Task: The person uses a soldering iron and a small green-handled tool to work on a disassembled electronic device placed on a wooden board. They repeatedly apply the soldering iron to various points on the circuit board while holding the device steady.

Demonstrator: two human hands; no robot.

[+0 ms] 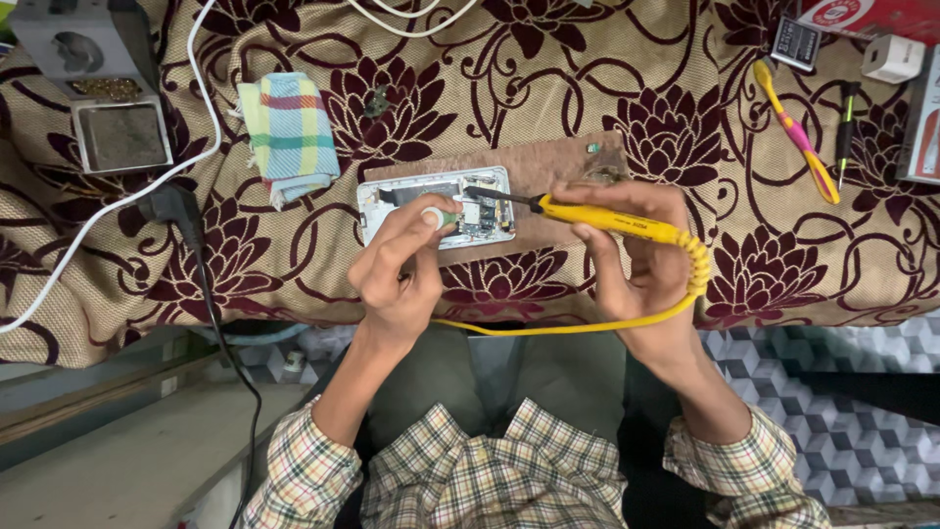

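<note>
An opened white phone (pixel 392 196) lies with its circuit board exposed on a brown board (pixel 548 162) on the flowered cloth. My right hand (pixel 636 260) grips a yellow soldering iron (pixel 612 220), its dark tip resting over the phone's board. My left hand (pixel 397 269) pinches a small green-and-white tube-like object (pixel 438 217) against the phone's lower edge. A yellow cord (pixel 587 323) loops from the iron under my right hand.
A folded checked cloth (pixel 289 135) lies left of the phone. A grey soldering stand with sponge (pixel 117 132) sits far left beside white and black cables (pixel 196 264). Yellow-pink tweezers (pixel 795 132), a black screwdriver (pixel 845 132), a white charger (pixel 893 57) and a small battery (pixel 795 44) lie at upper right.
</note>
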